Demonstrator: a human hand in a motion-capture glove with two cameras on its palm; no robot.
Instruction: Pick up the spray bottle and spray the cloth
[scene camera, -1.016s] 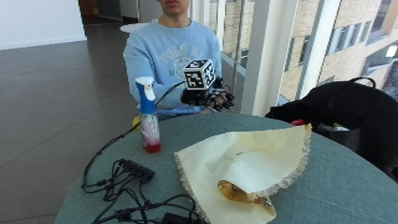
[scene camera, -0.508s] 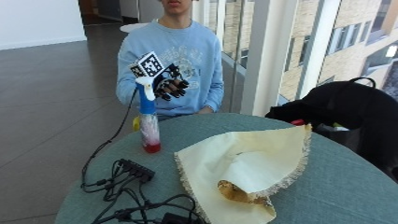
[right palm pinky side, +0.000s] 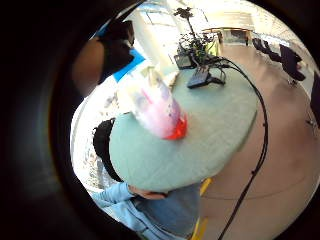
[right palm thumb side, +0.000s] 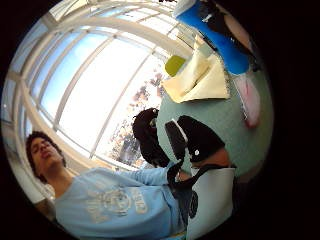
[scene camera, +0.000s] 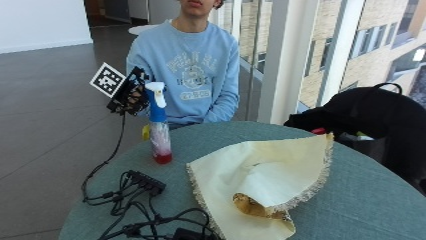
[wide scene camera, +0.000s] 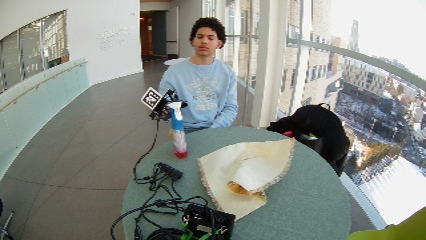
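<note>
The spray bottle (scene camera: 158, 135) stands upright at the table's left side; it has a white trigger head, a blue neck and a clear body with red at the base. My gloved right hand (scene camera: 130, 94) is raised beside the trigger head, on the side away from the cloth, with its fingers spread towards the neck. No finger shows in front of the bottle. In the thumb side palm view black fingers lie along the blue neck (right palm thumb side: 215, 37); whether they touch it I cannot tell. The cream fringed cloth (scene camera: 266, 182) lies crumpled on the round green table (scene camera: 373, 200), right of the bottle.
A black power strip (scene camera: 145, 182) and tangled cables (scene camera: 133, 220) lie on the table in front of the bottle. A black box (wide scene camera: 208, 220) sits at the near edge. A black bag (scene camera: 373, 115) stands past the table's far right.
The hand swung from above the table's far edge over to the bottle's head, then settled lower at the side of the head. Bottle and cloth have not moved.
</note>
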